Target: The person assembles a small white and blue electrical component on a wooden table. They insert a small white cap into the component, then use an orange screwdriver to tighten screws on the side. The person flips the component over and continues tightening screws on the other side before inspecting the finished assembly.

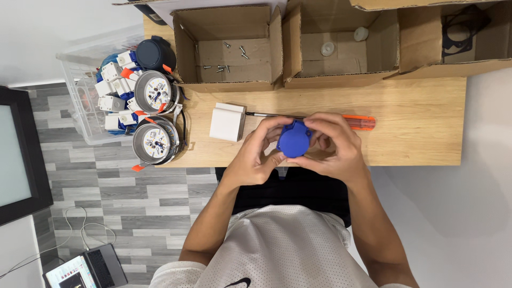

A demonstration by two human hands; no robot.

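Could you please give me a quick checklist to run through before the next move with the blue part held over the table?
1. Both hands on the blue round part: ok; the left hand and right hand grip it from either side.
2. Part held above the wooden table, near its front edge: ok.
3. Screwdriver with orange handle within reach: ok; it lies just behind the hands.
4. Loose screws contained: ok; they lie in the left cardboard box.
5. White block clear of the hands: ok; it sits apart, to their left.
6. Underside of the blue part: cannot tell; fingers hide it.
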